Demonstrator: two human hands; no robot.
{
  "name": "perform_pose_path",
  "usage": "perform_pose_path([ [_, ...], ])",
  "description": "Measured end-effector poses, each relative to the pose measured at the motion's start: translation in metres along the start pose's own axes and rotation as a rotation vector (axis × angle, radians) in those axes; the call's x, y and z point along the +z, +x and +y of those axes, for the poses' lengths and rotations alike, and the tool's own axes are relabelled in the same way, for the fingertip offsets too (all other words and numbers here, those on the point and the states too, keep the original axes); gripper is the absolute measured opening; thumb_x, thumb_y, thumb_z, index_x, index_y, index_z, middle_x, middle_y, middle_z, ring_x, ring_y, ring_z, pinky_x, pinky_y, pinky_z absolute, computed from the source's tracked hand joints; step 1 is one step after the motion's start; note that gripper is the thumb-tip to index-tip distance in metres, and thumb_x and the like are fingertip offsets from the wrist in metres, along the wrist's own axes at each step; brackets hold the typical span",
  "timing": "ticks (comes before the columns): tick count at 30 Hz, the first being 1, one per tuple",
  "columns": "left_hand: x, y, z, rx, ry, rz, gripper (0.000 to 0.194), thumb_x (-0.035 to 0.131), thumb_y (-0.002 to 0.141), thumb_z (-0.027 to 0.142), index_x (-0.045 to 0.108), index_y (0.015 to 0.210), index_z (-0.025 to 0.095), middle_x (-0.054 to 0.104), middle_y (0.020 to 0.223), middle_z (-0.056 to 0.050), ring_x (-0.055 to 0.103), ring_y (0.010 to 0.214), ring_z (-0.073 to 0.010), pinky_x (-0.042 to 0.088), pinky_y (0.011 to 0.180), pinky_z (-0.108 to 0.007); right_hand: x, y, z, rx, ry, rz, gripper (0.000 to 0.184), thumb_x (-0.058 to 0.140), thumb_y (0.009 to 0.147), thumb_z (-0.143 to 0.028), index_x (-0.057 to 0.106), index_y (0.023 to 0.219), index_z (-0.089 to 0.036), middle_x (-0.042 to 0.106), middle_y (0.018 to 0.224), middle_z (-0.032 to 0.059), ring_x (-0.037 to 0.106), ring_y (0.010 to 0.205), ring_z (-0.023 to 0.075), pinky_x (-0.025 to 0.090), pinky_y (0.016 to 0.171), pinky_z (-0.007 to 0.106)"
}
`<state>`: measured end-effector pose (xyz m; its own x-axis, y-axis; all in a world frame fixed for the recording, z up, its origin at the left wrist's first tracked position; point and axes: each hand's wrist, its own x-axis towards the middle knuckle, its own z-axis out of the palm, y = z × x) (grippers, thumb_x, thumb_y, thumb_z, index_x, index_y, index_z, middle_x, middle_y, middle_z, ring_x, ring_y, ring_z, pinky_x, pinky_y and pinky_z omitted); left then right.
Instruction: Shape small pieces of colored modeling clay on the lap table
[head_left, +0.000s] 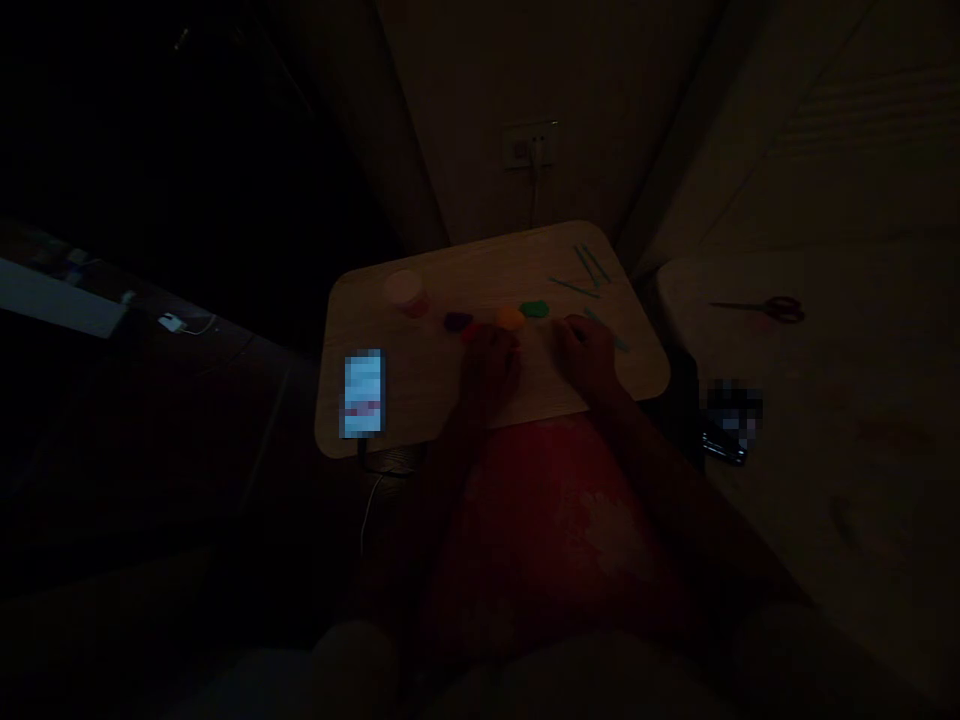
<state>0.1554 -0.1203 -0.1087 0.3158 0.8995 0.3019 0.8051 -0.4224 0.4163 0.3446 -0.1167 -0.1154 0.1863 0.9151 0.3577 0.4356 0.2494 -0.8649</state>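
Observation:
The scene is very dark. My left hand [491,362] rests low over the table with its fingers curled; what they hold, if anything, is hidden. Just beyond its fingers are an orange lump [511,318] and a red lump [469,332], partly covered, which look like modelling clay. A dark purple lump [458,321] and a flat green lump [534,309] lie close by. To the right, my right hand [589,352] is curled closed, thumb side up, and its contents cannot be made out. A thin bluish-green stick [606,330] lies beside it.
On the wooden table [420,400] stand a tub with a pale lid [406,289] and a lit phone [364,393] with a cable. Several thin sticks [589,270] lie at the back right. Scissors [772,309] rest on a pale surface right of the table. A wall socket [529,146] holds a plug.

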Motion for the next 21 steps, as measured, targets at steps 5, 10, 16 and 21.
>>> perform_pose_path([
  [5, -0.001, 0.0, 0.0, 0.006, -0.003, -0.009, 0.013, 0.056, 0.096, 0.022, 0.065, 0.106, 0.018, 0.062, 0.114, -0.013, 0.057, 0.112, -0.0279, 0.048, 0.103, -0.042, 0.001, 0.001, 0.004, -0.016, 0.005, 0.038, 0.049, 0.042, 0.102, -0.06, 0.047, 0.068, -0.024, 0.053, 0.067, 0.0013, 0.05, 0.067, 0.0187, 0.045, 0.068, 0.035],
  [10, -0.002, 0.0, 0.001, -0.005, 0.008, -0.012, 0.014, 0.057, 0.097, 0.022, 0.065, 0.107, 0.018, 0.061, 0.116, -0.014, 0.057, 0.115, -0.0288, 0.048, 0.103, -0.043, 0.003, 0.001, 0.009, -0.038, 0.044, 0.043, 0.04, 0.046, 0.1, -0.058, 0.06, 0.088, -0.023, 0.066, 0.086, 0.0055, 0.06, 0.083, 0.0219, 0.049, 0.079, 0.036],
  [16, 0.0, 0.0, -0.001, -0.007, 0.015, 0.0, 0.013, 0.057, 0.095, 0.022, 0.066, 0.105, 0.018, 0.062, 0.113, -0.013, 0.058, 0.111, -0.0284, 0.049, 0.1, -0.043, 0.003, 0.001, 0.011, -0.092, 0.025, 0.038, 0.039, 0.045, 0.103, -0.051, 0.071, 0.105, -0.022, 0.072, 0.097, 0.0097, 0.066, 0.091, 0.0251, 0.052, 0.088, 0.042],
  [21, 0.001, 0.0, -0.001, -0.004, 0.004, -0.002, 0.013, 0.057, 0.096, 0.022, 0.065, 0.105, 0.018, 0.062, 0.114, -0.013, 0.057, 0.112, -0.0286, 0.049, 0.101, -0.043, 0.002, 0.001, 0.009, -0.065, 0.047, -0.006, 0.037, 0.047, 0.102, -0.046, 0.075, 0.108, -0.021, 0.073, 0.086, 0.008, 0.066, 0.08, 0.024, 0.053, 0.084, 0.042],
])
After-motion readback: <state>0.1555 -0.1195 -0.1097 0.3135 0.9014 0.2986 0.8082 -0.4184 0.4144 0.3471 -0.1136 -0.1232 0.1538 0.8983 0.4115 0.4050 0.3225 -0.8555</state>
